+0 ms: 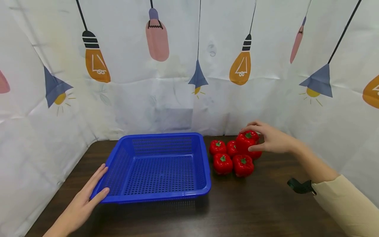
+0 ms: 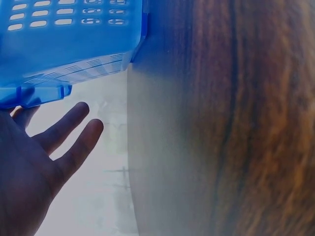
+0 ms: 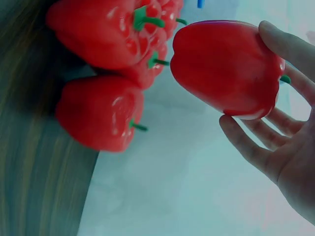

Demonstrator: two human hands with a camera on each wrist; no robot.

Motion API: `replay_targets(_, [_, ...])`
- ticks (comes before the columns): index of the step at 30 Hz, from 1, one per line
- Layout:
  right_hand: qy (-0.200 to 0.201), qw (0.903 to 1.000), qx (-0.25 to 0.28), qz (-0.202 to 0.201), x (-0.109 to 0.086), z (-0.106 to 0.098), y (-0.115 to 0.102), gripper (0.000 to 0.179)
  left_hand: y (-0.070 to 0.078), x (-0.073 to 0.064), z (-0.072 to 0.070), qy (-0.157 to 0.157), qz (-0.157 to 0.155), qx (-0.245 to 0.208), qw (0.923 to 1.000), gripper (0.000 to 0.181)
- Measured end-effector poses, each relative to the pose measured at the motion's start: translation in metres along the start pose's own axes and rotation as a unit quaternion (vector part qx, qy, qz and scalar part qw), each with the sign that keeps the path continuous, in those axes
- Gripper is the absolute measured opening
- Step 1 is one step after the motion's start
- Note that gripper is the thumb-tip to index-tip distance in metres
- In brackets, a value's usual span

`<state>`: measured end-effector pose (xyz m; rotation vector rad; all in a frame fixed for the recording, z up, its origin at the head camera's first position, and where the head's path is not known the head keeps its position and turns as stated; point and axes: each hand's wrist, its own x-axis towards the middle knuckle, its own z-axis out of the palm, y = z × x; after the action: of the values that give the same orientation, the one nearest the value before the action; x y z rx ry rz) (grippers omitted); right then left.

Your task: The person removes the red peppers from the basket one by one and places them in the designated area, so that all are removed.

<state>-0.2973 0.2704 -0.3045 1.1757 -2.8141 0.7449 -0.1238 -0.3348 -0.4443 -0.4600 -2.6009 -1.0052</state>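
In the head view my right hand (image 1: 273, 138) grips a red bell pepper (image 1: 244, 143) with a green stem, thumb on one side and fingers on the other. The right wrist view has this bell pepper (image 3: 226, 69) raised off the table, apart from the others. Several more red bell peppers (image 1: 222, 164) stand in a cluster below it. My left hand (image 1: 81, 204) rests at the left rim of a blue plastic basket (image 1: 157, 197), its fingers extended along the edge. From the left wrist, spread fingers (image 2: 81, 145) show beneath the basket's rim.
The basket, with slotted walls and base, takes up the left and middle of the dark wooden table (image 1: 237, 210). A white curtain (image 1: 174, 95) printed with lamps and bulbs hangs behind and on both sides. A dark strap (image 1: 300, 186) hangs by the right sleeve.
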Motion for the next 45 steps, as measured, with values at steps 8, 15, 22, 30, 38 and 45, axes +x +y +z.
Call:
replay_targets(8, [0.019, 0.9990, 0.023, 0.033, -0.022, -0.004, 0.006, 0.053, -0.001, 0.000, -0.001, -0.001, -0.007, 0.000, 1.0000, 0.069])
replay_targets(15, [0.038, 0.9983, 0.014, 0.041, -0.042, -0.004, 0.016, 0.054, -0.001, 0.001, 0.000, 0.001, 0.000, 0.006, 1.0000, 0.069])
replay_targets(22, [0.039, 0.9967, -0.005, 0.072, -0.059, 0.002, 0.022, 0.054, 0.000, 0.003, -0.002, 0.000, 0.003, 0.001, 1.0000, 0.068])
replay_targets(30, [0.034, 0.9943, 0.005, 0.101, -0.070, 0.017, 0.031, 0.057, 0.000, 0.002, 0.000, 0.000, 0.000, -0.001, 1.0000, 0.068])
replay_targets(38, [0.036, 0.9922, 0.008, 0.119, -0.076, 0.041, 0.038, 0.058, 0.001, 0.000, 0.001, 0.006, 0.004, 0.000, 1.0000, 0.068])
replay_targets(45, [0.048, 0.9913, -0.002, 0.122, -0.078, 0.054, 0.042, 0.058, -0.001, 0.001, 0.001, 0.009, 0.006, -0.004, 0.9999, 0.067])
